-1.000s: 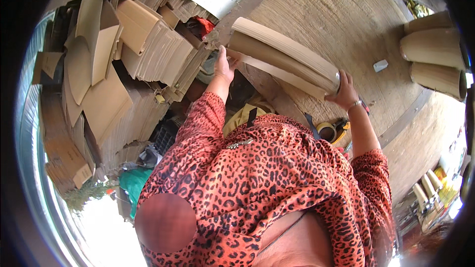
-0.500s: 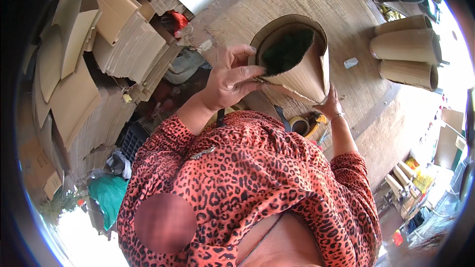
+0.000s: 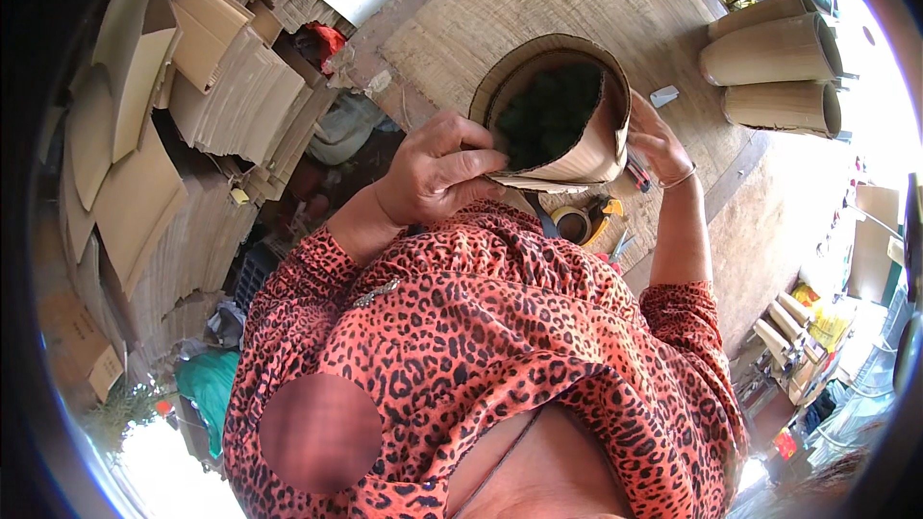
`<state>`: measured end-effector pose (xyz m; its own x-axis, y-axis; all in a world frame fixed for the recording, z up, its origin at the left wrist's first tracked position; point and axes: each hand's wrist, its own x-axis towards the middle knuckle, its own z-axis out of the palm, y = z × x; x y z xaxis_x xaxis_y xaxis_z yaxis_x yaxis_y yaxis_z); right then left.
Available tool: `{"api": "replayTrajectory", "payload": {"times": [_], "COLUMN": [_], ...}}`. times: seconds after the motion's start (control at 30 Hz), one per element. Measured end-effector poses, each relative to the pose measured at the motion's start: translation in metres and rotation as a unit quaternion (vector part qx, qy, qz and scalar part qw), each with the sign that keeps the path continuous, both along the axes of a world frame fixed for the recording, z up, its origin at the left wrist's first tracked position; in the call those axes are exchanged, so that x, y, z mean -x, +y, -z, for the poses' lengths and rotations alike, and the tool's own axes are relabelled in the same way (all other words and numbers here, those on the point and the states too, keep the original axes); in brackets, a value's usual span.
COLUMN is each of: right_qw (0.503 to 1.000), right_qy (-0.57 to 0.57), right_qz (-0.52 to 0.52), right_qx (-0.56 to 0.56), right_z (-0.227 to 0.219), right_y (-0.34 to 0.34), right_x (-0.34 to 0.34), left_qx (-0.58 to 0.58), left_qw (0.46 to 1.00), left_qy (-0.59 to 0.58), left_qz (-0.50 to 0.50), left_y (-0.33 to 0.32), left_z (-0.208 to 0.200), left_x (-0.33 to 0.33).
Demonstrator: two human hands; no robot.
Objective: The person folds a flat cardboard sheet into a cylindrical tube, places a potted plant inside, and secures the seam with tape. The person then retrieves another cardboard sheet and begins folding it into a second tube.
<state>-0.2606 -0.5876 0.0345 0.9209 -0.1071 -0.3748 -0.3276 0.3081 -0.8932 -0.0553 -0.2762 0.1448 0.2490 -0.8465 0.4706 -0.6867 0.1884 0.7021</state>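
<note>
A rolled cardboard tube (image 3: 601, 161) is tilted so its round mouth faces up at me in front of my chest. Dark green, leafy-looking material (image 3: 550, 113) fills its inside. On the left my left hand (image 3: 442, 168) pinches the rim, thumb and fingers on either side of the cardboard. My right hand (image 3: 661, 144) lies along the right side of the tube, fingers stretched out and touching it, with the fingertips partly hidden by the wall. Below the tube lie a tape roll (image 3: 574, 225), a yellow-handled tool (image 3: 606, 216) and scissors (image 3: 623, 245).
Several finished-looking cardboard tubes (image 3: 774, 50) lie at the right on the wooden table (image 3: 538, 0). A small white scrap (image 3: 663, 95) sits nearer the middle. Tall stacks of flat cardboard (image 3: 240, 101) crowd the left side. A green cloth (image 3: 212, 389) hangs at the lower left.
The tube's loose right flap has been drawn in, so its lower end looks shorter and rounder. My right hand has moved up from the bottom edge to the tube's side.
</note>
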Motion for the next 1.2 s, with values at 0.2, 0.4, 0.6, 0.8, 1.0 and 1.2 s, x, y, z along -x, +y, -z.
{"api": "replayTrajectory", "payload": {"times": [0.2, 0.4, 0.6, 0.8, 1.0, 1.2], "right_qw": [0.990, 0.921, 0.873, 0.844, 0.827, 0.816], "right_qy": [-0.072, -0.112, -0.125, -0.142, -0.177, -0.194], "right_qz": [-0.002, 0.009, 0.008, 0.047, 0.060, 0.061], "right_qx": [0.121, 0.372, 0.471, 0.515, 0.531, 0.541], "right_z": [-0.050, -0.055, -0.051, -0.043, -0.042, -0.037], "right_y": [0.050, 0.086, 0.099, 0.114, 0.118, 0.118], "right_x": [-0.031, -0.031, -0.028, -0.031, -0.030, -0.030], "left_qx": [-0.022, -0.035, -0.084, -0.091, -0.037, -0.089], "left_qw": [0.998, 0.990, 0.983, 0.985, 0.977, 0.975], "left_qy": [-0.026, -0.070, -0.077, -0.053, 0.145, 0.174], "left_qz": [-0.054, -0.116, -0.145, -0.140, -0.152, -0.108], "left_y": [0.001, 0.000, -0.001, 0.000, 0.014, 0.011], "left_z": [-0.002, -0.001, -0.009, -0.007, 0.017, 0.029], "left_x": [0.006, 0.008, 0.009, 0.008, 0.004, -0.006]}}
